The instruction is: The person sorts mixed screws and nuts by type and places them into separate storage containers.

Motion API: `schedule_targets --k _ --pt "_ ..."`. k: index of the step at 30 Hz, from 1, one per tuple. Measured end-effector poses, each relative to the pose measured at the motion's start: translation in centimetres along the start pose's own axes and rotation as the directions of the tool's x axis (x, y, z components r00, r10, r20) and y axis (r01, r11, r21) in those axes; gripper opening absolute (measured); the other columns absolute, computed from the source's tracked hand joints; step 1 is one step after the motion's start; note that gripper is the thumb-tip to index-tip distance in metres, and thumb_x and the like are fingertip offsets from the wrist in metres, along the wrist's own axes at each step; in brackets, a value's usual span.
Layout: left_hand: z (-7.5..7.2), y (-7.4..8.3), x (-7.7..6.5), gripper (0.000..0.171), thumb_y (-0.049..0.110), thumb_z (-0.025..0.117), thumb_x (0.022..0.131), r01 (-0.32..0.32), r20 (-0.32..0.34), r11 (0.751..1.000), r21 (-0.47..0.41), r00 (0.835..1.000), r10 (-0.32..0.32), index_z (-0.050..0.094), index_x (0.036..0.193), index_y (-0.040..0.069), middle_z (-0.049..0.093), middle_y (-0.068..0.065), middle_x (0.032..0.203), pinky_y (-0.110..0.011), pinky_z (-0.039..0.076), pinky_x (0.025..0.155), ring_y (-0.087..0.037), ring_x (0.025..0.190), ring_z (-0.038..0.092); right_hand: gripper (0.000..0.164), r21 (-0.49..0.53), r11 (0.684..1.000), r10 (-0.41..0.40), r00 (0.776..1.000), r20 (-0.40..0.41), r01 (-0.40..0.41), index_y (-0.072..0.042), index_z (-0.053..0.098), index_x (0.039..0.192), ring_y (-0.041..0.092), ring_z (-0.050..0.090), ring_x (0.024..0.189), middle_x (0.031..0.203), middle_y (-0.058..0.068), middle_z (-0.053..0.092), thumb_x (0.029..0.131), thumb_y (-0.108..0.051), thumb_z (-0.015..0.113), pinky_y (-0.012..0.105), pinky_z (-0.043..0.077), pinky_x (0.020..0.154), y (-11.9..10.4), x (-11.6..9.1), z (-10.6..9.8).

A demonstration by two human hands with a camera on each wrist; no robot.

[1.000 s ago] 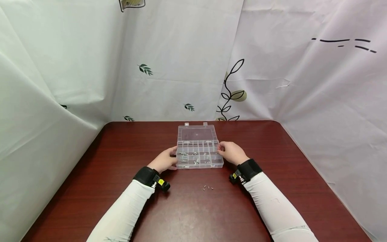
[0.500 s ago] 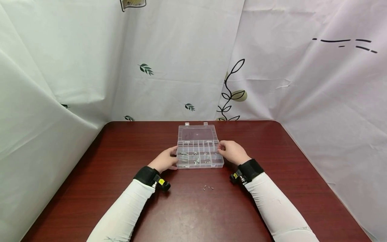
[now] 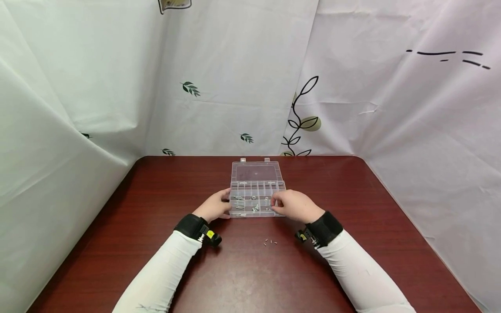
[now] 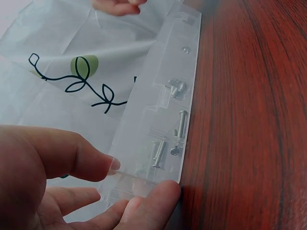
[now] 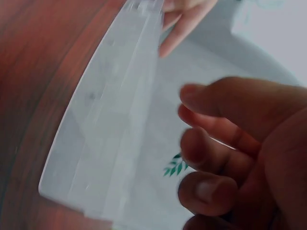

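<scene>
A clear plastic compartment box [image 3: 262, 214] stands on the table with its lid [image 3: 256, 172] laid back. My left hand [image 3: 213, 206] holds the left end; in the left wrist view its fingers and thumb sit around the end wall. Silvery bolts [image 4: 159, 154] and shorter screws [image 4: 176, 88] lie in the compartments. Over the box's right-hand compartments hovers my right hand [image 3: 299, 206]. Its fingers are loosely curled in the right wrist view, apart from the box [image 5: 96, 120], with nothing visible between thumb and fingers. Several small screws [image 3: 271, 241] lie on the table in front.
The dark red wooden table [image 3: 176, 182] reaches back to a white patterned curtain [image 3: 219, 108], which also hangs along both sides. Both wrists carry black straps with small cameras.
My right hand has moved from the box's right edge leftward and nearer, over the compartments. The left hand keeps its place at the left end.
</scene>
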State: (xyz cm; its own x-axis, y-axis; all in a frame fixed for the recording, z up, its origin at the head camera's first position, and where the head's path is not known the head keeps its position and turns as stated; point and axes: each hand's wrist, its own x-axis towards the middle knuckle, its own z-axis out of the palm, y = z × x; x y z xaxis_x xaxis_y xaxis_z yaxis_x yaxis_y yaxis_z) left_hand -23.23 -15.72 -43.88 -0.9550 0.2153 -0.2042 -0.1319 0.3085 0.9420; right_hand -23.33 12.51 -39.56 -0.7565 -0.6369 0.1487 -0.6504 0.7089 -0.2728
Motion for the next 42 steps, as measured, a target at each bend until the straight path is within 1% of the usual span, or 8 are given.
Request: schedule_targets --k 5,8,12,16,20,26,35,42 --pt "0.0 0.1 0.1 0.077 -0.007 0.051 0.086 -0.006 -0.001 1.000 0.003 1.000 0.006 0.024 0.157 0.004 0.046 -0.027 0.139 -0.041 0.059 0.072 -0.026 0.092 0.063 0.006 -0.019 0.997 -0.074 0.988 0.136 0.078 -0.025 0.065 0.080 0.002 0.047 0.061 0.064 -0.017 0.049 0.083 -0.022 0.069 0.024 0.043 0.058 -1.6 -0.6 0.2" --pt "0.1 0.1 0.1 0.077 -0.007 0.050 0.086 -0.005 0.000 1.000 -0.002 1.000 0.005 0.024 0.157 0.005 0.045 -0.027 0.139 -0.042 0.059 0.073 -0.026 0.092 0.063 0.013 -0.009 0.996 -0.085 0.971 0.225 0.089 -0.028 0.062 0.074 0.002 0.048 0.062 0.065 -0.018 0.051 0.080 -0.025 0.073 0.024 0.043 0.058 -2.5 -0.8 0.7" --pt "0.1 0.1 0.1 0.077 -0.007 0.050 0.086 -0.005 -0.006 1.000 0.001 1.000 0.005 0.024 0.157 0.004 0.045 -0.026 0.140 -0.042 0.059 0.074 -0.026 0.091 0.062 0.019 -0.001 0.994 -0.102 0.952 0.290 0.107 -0.029 0.058 0.069 0.002 0.048 0.062 0.065 -0.018 0.051 0.078 -0.025 0.074 0.024 0.042 0.057 -3.3 -0.9 1.6" --pt "0.1 0.0 0.0 0.077 -0.006 0.051 0.085 -0.003 -0.010 1.000 0.007 1.000 0.003 0.025 0.157 0.005 0.045 -0.027 0.140 -0.041 0.059 0.073 -0.025 0.091 0.061 0.019 -0.006 0.990 -0.133 0.944 0.303 0.141 -0.028 0.058 0.069 0.002 0.047 0.061 0.063 -0.018 0.049 0.075 -0.022 0.075 0.023 0.041 0.056 -3.6 -1.1 2.2" --pt "0.1 0.0 0.0 0.077 -0.007 0.051 0.085 -0.003 -0.013 1.000 0.003 1.000 0.003 0.025 0.157 0.004 0.045 -0.027 0.140 -0.041 0.059 0.072 -0.026 0.090 0.061 0.020 -0.013 0.987 -0.146 0.942 0.301 0.157 -0.028 0.058 0.067 0.003 0.046 0.058 0.059 -0.018 0.047 0.072 -0.022 0.077 0.023 0.039 0.054 -3.9 -1.1 2.6" --pt "0.1 0.1 0.0 0.077 -0.007 0.051 0.085 -0.005 -0.011 1.000 0.002 1.000 0.005 0.025 0.157 0.004 0.046 -0.026 0.139 -0.041 0.059 0.072 -0.025 0.091 0.063 0.022 -0.016 0.988 -0.138 0.938 0.319 0.151 -0.027 0.056 0.065 0.003 0.044 0.057 0.059 -0.017 0.045 0.073 -0.020 0.075 0.023 0.037 0.052 -3.9 -1.0 3.0" --pt "0.1 0.0 -0.1 0.077 -0.007 0.051 0.085 -0.003 -0.005 1.000 -0.015 1.000 0.003 0.024 0.157 0.003 0.046 -0.027 0.140 -0.042 0.059 0.072 -0.025 0.090 0.064 0.021 -0.023 0.989 -0.134 0.940 0.313 0.148 -0.027 0.056 0.063 0.003 0.044 0.055 0.058 -0.018 0.046 0.072 -0.018 0.072 0.023 0.037 0.050 -4.0 -1.2 3.2" --pt "-0.1 0.0 -0.1 0.076 -0.007 0.052 0.086 -0.003 -0.003 1.000 -0.008 1.000 0.003 0.025 0.156 0.003 0.046 -0.027 0.140 -0.042 0.059 0.072 -0.026 0.092 0.064 0.020 -0.004 0.990 -0.136 0.940 0.313 0.144 -0.026 0.055 0.064 0.002 0.044 0.055 0.059 -0.017 0.045 0.075 -0.018 0.070 0.022 0.037 0.050 -4.0 -1.0 2.8"
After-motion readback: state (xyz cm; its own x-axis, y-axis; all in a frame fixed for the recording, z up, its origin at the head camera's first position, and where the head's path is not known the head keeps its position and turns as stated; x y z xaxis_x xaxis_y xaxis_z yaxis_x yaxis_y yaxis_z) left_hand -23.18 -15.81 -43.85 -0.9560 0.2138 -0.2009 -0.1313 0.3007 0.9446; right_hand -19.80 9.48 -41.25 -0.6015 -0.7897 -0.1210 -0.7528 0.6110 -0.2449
